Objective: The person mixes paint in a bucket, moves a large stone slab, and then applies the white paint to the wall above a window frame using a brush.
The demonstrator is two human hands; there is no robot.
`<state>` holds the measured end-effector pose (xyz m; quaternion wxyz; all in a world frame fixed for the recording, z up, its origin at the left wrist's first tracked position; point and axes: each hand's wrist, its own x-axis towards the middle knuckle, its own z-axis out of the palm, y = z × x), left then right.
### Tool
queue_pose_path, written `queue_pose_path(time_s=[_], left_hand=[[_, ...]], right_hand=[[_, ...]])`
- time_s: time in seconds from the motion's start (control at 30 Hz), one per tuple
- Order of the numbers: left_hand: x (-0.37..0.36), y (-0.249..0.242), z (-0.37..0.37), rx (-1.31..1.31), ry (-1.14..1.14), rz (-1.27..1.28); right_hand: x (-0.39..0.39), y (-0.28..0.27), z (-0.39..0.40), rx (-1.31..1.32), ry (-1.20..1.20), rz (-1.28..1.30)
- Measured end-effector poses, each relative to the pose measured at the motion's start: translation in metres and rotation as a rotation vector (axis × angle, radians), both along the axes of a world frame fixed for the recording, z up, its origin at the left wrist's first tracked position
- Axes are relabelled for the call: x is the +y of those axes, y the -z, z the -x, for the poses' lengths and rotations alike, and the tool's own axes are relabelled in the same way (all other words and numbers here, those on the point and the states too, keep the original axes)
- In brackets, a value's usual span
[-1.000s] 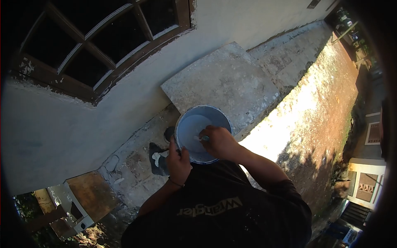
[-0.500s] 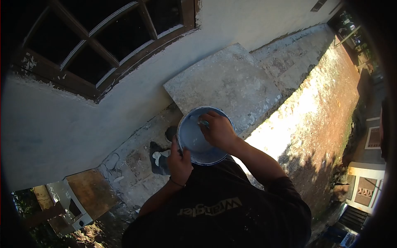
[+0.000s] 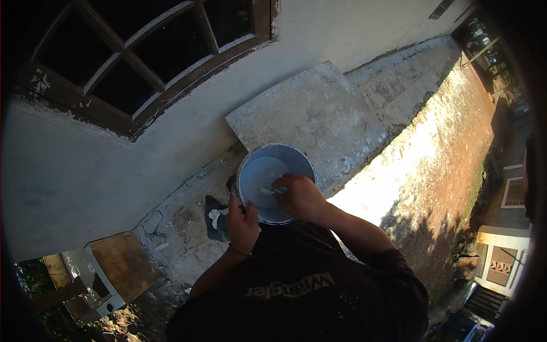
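Note:
A round bucket [image 3: 306, 163] with pale, whitish liquid [image 3: 263, 171] inside is held in front of my body. My left hand [image 3: 243, 225] grips its left rim, thumb near the inner side. Over the bucket's right part, my right hand [image 3: 301, 196] is closed round a small tool with a greenish handle [image 3: 281, 190]. The tool's pale end points left over the liquid; whether it touches the surface is hard to tell.
A raised concrete slab [image 3: 313, 114] lies beyond the bucket, against a white wall [image 3: 188, 125] with a brown-framed window [image 3: 131, 57]. A dark cloth-like item [image 3: 215, 228] lies on the ground left of my left hand. Sunlit ground [image 3: 421, 154] stretches to the right.
The bucket has shifted slightly left and up in view, with my left hand. My right hand has moved down inside the bucket's opening, and more of the tool shows.

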<state>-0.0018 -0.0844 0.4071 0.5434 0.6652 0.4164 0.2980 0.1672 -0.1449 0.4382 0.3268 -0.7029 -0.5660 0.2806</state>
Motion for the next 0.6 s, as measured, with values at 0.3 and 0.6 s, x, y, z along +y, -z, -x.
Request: queue_pose_path(time_s=[0.3, 0.6], left_hand=[[-0.003, -0.002, 0.005, 0.089, -0.003, 0.017], [-0.001, -0.006, 0.002, 0.099, -0.049, -0.014]], right_hand=[[0.026, -0.001, 0.001, -0.076, 0.113, -0.139], [0.002, -0.01, -0.012, -0.179, 0.046, 0.042]])
